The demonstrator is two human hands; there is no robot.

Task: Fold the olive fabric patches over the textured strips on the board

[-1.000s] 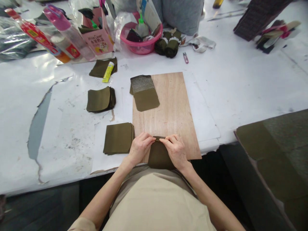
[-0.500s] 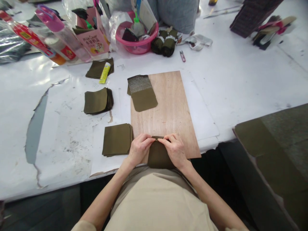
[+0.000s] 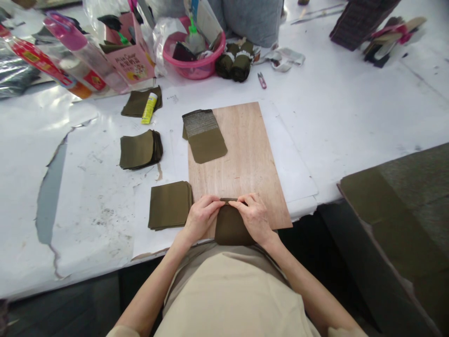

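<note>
An olive fabric piece [image 3: 230,227] lies at the near end of a wooden board [image 3: 245,154]. My left hand [image 3: 201,216] and my right hand [image 3: 255,217] both pinch its top edge, fingers curled, fingertips almost meeting in the middle. A stack of olive squares [image 3: 170,205] lies just left of my left hand. Further up the board rests another olive piece with a grey lined top [image 3: 204,135].
More olive stacks [image 3: 139,150] and a yellow glue tube [image 3: 148,107] lie at the left. A pink bowl [image 3: 196,65], pink box [image 3: 130,56], fabric rolls [image 3: 234,66] and small snips [image 3: 261,80] sit behind. A large olive sheet [image 3: 403,224] is at the right.
The hands stay pinched on the fabric edge. The view has shifted slightly, so everything sits a little higher and to the left.
</note>
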